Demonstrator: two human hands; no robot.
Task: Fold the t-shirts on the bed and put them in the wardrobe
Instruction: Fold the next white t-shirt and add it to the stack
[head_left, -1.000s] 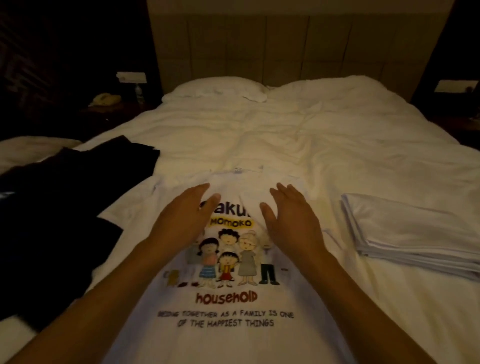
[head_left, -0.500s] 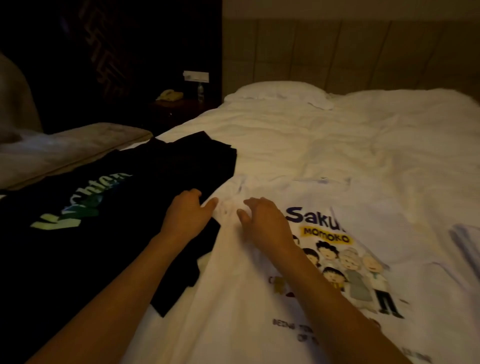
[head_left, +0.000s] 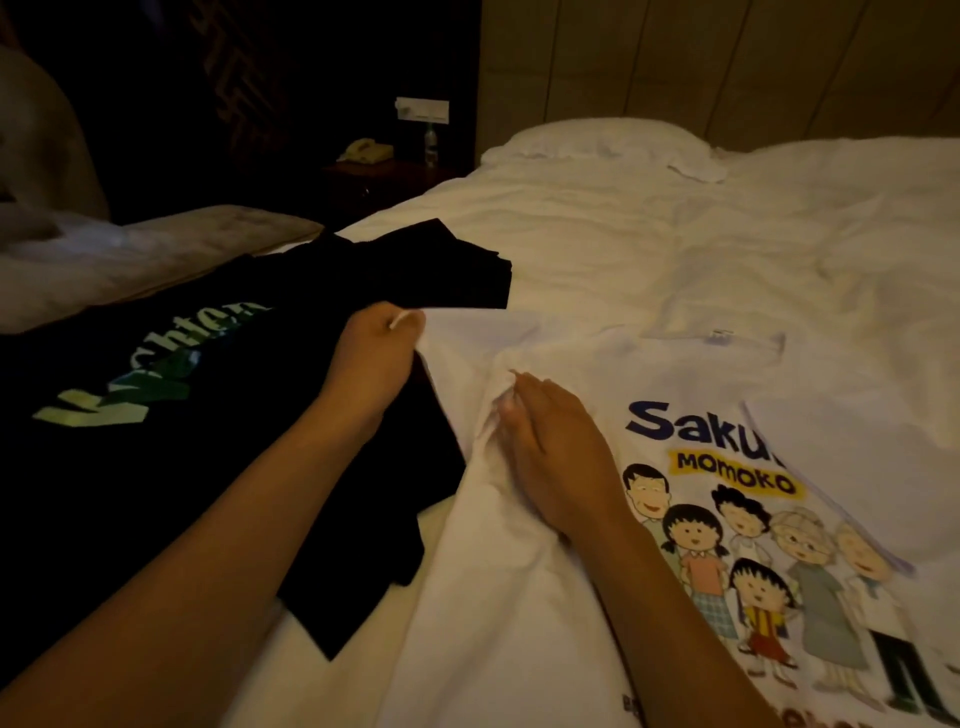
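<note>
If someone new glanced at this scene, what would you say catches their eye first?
Most likely the white t-shirt with its bright cartoon family print, spread on the bed at right. Next come the two hands at its left edge: the left hand grips the sleeve, the right hand bunches the fabric near the shoulder. Beside them at left lies a black t-shirt with green lettering.

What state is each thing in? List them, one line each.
white t-shirt: spread print-up on the bed, unfolded, its left sleeve bunched.
black t-shirt: lying unfolded beside it, print up.
left hand: pinches the white sleeve's edge.
right hand: grips bunched cloth near the shoulder.
pillow: lying flat at the bed's head.
bed: covered by a wrinkled white duvet.
</note>
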